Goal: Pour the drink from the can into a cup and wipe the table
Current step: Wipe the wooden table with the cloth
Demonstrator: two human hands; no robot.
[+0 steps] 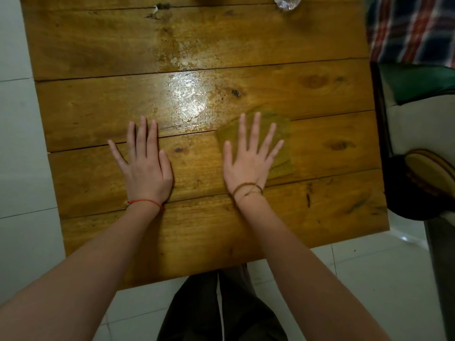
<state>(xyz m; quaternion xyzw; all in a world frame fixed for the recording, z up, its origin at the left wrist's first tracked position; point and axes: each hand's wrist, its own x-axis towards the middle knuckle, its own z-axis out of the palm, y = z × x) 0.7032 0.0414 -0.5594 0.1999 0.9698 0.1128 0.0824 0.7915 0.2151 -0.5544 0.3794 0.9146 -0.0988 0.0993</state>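
Wooden bench [98, 99] is being wiped: a cloth [283, 134] is being pressed flat under the splayed right hand [246, 163] beside the wet patch [189, 97]; the left hand [147, 173] is resting flat, grasping nothing.

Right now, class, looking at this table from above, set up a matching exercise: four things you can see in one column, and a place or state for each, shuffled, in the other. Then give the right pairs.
Things
1. left hand
2. right hand
3. cloth
4. wet patch

Places or states
A. shining on the planks beyond the two hands
B. flat on bare wood, red string at the wrist
C. pressed flat under spread fingers
D. spread open on top of the cloth, brown cords at the wrist

Pairs: 1-B, 2-D, 3-C, 4-A
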